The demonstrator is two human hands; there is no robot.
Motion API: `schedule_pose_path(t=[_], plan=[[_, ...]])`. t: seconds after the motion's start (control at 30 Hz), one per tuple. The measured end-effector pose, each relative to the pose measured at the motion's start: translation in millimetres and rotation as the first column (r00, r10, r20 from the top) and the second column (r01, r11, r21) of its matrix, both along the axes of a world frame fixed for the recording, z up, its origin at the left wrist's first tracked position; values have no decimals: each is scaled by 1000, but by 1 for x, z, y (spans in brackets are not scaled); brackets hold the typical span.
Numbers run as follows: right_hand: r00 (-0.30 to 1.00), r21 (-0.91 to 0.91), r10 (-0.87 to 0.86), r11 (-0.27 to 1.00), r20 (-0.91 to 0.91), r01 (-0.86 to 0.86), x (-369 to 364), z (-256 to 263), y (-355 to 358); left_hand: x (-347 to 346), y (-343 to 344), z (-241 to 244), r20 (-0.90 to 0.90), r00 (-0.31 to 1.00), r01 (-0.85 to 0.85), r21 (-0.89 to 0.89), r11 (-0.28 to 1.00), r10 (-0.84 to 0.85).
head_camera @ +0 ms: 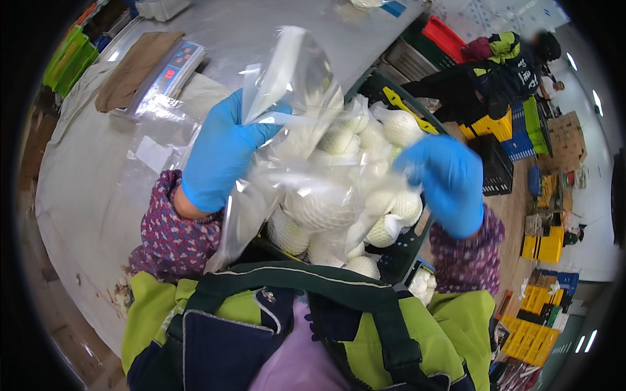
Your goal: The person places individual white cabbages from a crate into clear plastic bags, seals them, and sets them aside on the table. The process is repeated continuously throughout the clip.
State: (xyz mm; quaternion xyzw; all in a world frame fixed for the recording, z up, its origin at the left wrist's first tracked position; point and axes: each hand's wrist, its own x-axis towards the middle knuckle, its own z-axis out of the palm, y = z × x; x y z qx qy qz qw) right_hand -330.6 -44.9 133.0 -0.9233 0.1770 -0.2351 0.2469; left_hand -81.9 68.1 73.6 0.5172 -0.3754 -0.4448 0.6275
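My left hand (222, 146), in a blue glove, grips a clear plastic bag (288, 73) by its upper part. The film spreads down over round pale produce (403, 128) in white foam nets. Through the film shows another netted piece (323, 203); whether it lies inside the bag or under it, I cannot tell. My right hand (447, 181), also blue-gloved, is blurred at the right side of the bag, fingers curled. Whether it pinches the film is unclear. The netted produce fills a dark green plastic crate (413, 244) in front of me.
A digital scale (183, 68) with a brown cloth (139, 68) on it stands at the left on the metal table (230, 29). Another clear bag (161, 141) lies beside it. A person (508, 68) stands at upper right, near stacked crates (530, 337) and cartons (565, 139).
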Motion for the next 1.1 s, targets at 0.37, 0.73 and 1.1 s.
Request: schedule_pose_path(t=[0.37,0.73,1.1], plan=[[805,-154,-541,798,242,582,98,-8,-265,39,-7,-43,-133,985,-100,78,992,109],[984,864,-98,497,146,-78,132,-101,7,-3,-21,-41,-323,927,-223,-67,973,190],[953,131,-173,981,249,144,42,-126,-3,51,-5,-69,668,627,-231,-331,915,400]])
